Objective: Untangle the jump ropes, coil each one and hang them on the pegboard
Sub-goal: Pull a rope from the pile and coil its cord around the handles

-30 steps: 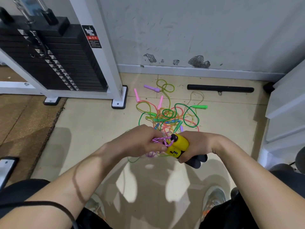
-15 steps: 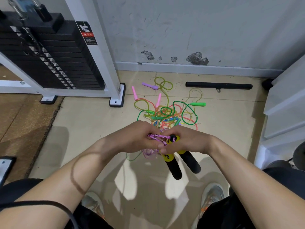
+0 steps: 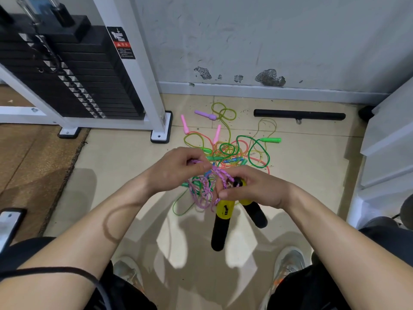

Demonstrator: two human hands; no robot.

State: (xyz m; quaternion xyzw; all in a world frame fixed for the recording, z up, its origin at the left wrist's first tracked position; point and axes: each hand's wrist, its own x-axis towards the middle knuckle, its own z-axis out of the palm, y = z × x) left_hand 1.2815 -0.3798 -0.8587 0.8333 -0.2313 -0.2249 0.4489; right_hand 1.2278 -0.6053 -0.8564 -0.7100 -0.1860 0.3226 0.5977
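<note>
1 weight stack (image 3: 67, 70) far L | my L hand (image 3: 176, 168) pinches pink rope (image 3: 202, 193), held above floor | my R hand (image 3: 248, 189) curled round 2 yellow-blk handles (image 3: 223, 211) | tangled pile (image 3: 228, 151) on tile floor (image 3: 111, 157) behind hands, w/ 2 pink handles (image 3: 185, 124), 1 purple handle (image 3: 204, 114) | 1 blk bar (image 3: 299, 114) by scuffed wall (image 3: 268, 41)

A black sticker (image 3: 121, 42) on the white post (image 3: 144, 81) shows a white hand sign with an arrow and a red band with warning triangles; the white lines below are too small to read. The yellow handle (image 3: 224, 210) bears a dark mark, also unreadable.
</note>
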